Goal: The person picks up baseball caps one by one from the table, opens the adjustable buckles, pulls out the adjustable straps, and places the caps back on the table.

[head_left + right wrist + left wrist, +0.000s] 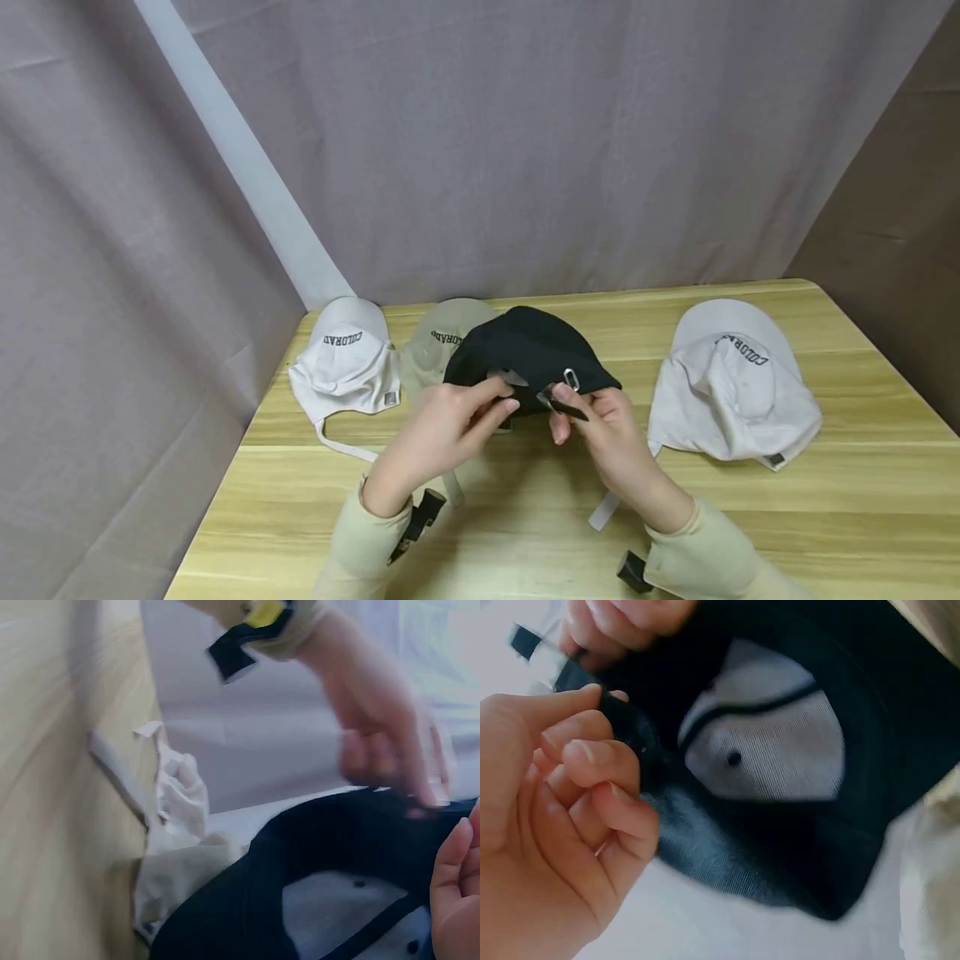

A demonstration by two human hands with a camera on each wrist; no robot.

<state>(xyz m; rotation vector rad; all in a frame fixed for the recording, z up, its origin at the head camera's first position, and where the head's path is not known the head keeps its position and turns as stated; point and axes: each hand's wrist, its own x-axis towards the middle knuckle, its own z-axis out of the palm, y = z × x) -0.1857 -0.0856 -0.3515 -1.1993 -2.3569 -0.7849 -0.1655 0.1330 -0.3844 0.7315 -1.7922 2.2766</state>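
Observation:
A black cap (528, 346) is held up over the table between both hands, its back opening and strap towards me. The left hand (450, 425) pinches the cap's back edge between thumb and index finger; its other fingers are curled in the left wrist view. On the other side the right hand (615, 433) holds the cap's rim, with the black strap (567, 407) under its thumb. A silver buckle (572, 380) shows just above that thumb. The cap's pale lining (772, 742) with a dark seam faces the left wrist camera.
A white cap (345, 367) lies at the table's left, its strap trailing forward. Beside it a beige cap (442, 333) is partly hidden behind the black one. Another white cap (735, 383) lies at the right. Grey curtain (525, 150) hangs behind the wooden table (862, 500).

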